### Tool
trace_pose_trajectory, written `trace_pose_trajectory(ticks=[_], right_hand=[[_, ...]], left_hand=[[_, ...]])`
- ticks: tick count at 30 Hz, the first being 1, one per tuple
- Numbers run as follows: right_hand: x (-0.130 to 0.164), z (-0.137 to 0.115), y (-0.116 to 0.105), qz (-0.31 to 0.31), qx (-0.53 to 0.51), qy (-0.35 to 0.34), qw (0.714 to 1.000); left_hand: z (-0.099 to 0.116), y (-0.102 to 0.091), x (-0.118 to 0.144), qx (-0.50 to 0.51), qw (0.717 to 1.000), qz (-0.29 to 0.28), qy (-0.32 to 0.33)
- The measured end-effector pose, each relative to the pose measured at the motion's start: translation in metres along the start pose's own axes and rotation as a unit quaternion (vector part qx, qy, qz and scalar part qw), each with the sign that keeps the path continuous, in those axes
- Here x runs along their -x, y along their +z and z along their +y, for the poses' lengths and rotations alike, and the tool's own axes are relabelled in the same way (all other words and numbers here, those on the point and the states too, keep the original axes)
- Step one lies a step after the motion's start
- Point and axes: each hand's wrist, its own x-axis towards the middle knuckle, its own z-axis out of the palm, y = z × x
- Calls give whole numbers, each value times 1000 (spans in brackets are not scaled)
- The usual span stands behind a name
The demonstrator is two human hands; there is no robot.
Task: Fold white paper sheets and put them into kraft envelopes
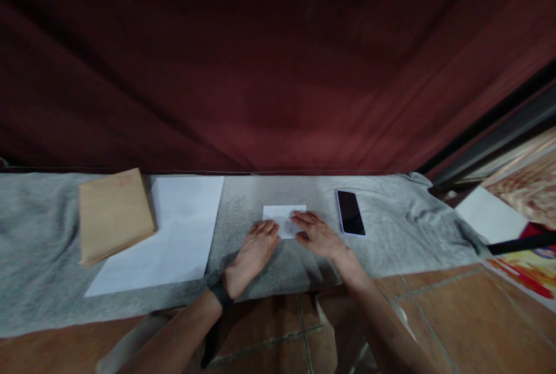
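Note:
A small white piece of paper (285, 212), seemingly folded, lies on the grey cloth (243, 200) in front of me. My left hand (257, 245) has its fingers curled together at the paper's lower left side, gripping it there. A dark band circles that wrist. Over the paper's right side lies my right hand (320, 236), its fingers stretched out and slightly apart, touching the sheet. The hands cover both side edges of the paper in part.
On the left, a stack of brown envelopes (115, 212) overlaps large white sheets (174, 235). A phone (351, 213) with a pale purple case lies right of my right hand. A dark red curtain (278, 73) hangs behind the cloth-covered surface. Tiled floor (456, 304) shows below.

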Motion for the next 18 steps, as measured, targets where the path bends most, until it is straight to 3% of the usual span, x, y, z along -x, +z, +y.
trace_pose_trajectory(ticks=[5, 9, 14, 18], right_hand=[[-14, -11, 8, 41, 11, 41, 998], [-27, -25, 27, 53, 29, 29, 998], [-28, -31, 46, 71, 65, 47, 994], [-21, -26, 50, 87, 93, 76, 989]], left_hand=[[-2, 6, -8, -11, 999, 44, -20], [-6, 20, -18, -27, 996, 86, -23], [-10, 34, -25, -48, 994, 84, -41], [-11, 37, -24, -63, 993, 84, -61]])
